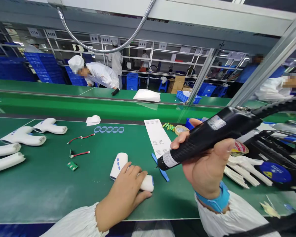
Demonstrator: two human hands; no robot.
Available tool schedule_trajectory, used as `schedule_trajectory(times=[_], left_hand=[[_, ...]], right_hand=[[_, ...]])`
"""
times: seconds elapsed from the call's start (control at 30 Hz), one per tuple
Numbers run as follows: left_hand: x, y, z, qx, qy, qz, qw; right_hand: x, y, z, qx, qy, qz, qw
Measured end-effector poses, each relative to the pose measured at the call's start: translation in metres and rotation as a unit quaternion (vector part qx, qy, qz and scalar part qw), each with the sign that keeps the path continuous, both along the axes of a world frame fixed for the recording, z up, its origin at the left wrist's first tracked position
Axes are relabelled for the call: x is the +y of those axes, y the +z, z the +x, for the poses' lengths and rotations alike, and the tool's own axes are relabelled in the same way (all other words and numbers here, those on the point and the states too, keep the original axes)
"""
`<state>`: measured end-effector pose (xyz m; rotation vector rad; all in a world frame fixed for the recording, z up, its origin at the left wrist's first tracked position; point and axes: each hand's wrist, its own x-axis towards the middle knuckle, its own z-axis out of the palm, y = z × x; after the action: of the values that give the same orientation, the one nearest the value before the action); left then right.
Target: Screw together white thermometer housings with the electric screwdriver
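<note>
A white plastic housing (pixel 118 163) with blue oval marks lies on its side near the front edge of the green table (pixel 39 194), about midway along it. The left hand (pixel 120 194) rests over it, its grip spread, with the fingers (pixel 134 172) curved across the body. The right hand (pixel 207 164) is raised above the table, its grip closed around a black electric screwdriver (pixel 207 141) with a corded rear end. The tool's lower end angles down towards a flat blue plastic strip (pixel 161 168), near the housing but apart from it. A blue wristband (pixel 215 197) circles the right wrist.

Beyond the housing lie a white paper sheet (pixel 158 138) printed with small marks, a row of blue oval rings (pixel 109 129), two red-and-black wire leads (pixel 81 138) and a small green circuit board (pixel 72 166). Larger white moulded housings (pixel 23 136) lie along the table's left edge. A cluster of small green cylinders (pixel 169 126) and a roll of tape (pixel 180 129) sit towards the far edge. A black tray (pixel 261 146) holding white moulded parts (pixel 244 169) stands at the right, partly blurred. Across a green conveyor (pixel 64 103), a co-worker (pixel 98 74) in a white coat and cap bends over another table.
</note>
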<state>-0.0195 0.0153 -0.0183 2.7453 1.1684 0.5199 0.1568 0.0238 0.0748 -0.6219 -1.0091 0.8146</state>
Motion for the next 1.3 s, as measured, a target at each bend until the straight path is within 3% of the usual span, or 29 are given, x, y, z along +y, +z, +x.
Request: schedule_trajectory(times=[0.23,0.37,0.6,0.87,1.3], left_hand=[[0.001,0.005,0.01,-0.162,0.032,-0.034,0.986],[0.0,0.002,0.008,-0.154,0.036,-0.021,0.987],[-0.007,-0.007,-0.001,-0.17,0.033,-0.004,0.985],[-0.005,-0.011,0.001,-0.19,0.023,0.013,0.981],[-0.005,-0.01,0.001,-0.19,0.012,0.01,0.982]], right_hand=[[-0.005,0.008,-0.015,0.018,0.036,-0.003,0.999],[-0.004,0.007,-0.016,-0.002,0.034,0.01,0.999],[0.008,-0.016,-0.02,-0.037,0.075,0.003,0.996],[0.012,-0.028,-0.023,-0.036,0.101,-0.013,0.994],[0.019,-0.034,-0.03,-0.053,0.14,-0.023,0.988]])
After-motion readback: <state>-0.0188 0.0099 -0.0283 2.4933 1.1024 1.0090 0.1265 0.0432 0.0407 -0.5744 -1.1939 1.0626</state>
